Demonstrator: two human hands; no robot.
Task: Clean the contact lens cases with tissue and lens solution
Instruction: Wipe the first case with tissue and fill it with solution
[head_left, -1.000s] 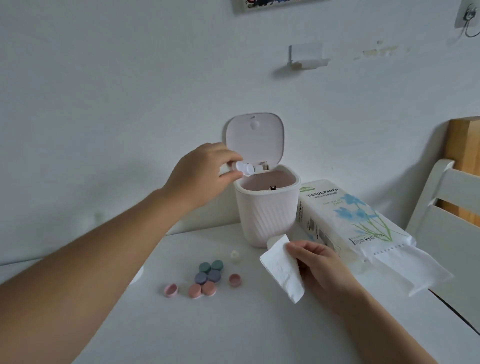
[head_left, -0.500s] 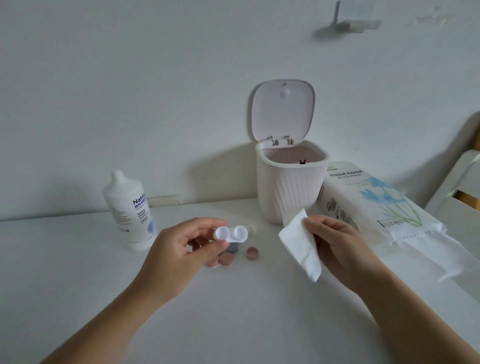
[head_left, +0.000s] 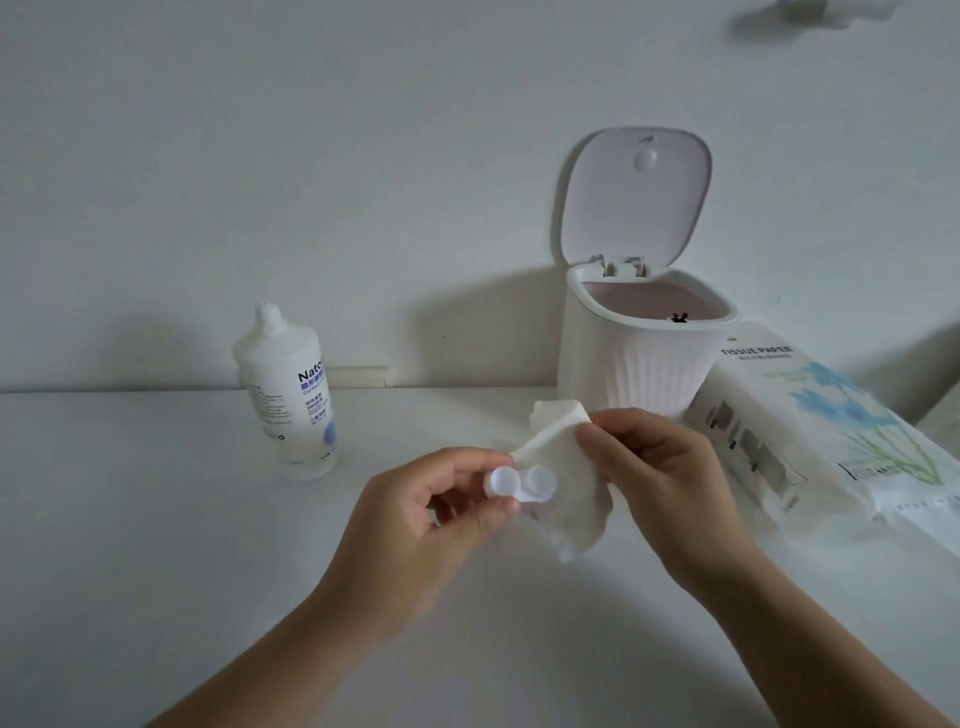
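Note:
My left hand (head_left: 421, 512) pinches a white two-well contact lens case (head_left: 519, 484) between thumb and fingers, above the middle of the white table (head_left: 156, 545). My right hand (head_left: 670, 478) holds a folded white tissue (head_left: 563, 491) right behind and against the case. The tissue hangs down below the case. A white bottle of lens solution (head_left: 288, 387) stands upright at the back left, capped. The coloured caps and cases seen earlier are hidden behind my hands.
A small white bin (head_left: 639, 358) with its lid (head_left: 636, 197) flipped up stands against the wall. A pack of tissue paper (head_left: 810, 415) lies to its right, open at the near end.
My left hand brought the lens case from over the bin down to the table's middle. My right hand has moved the tissue left until it meets the case.

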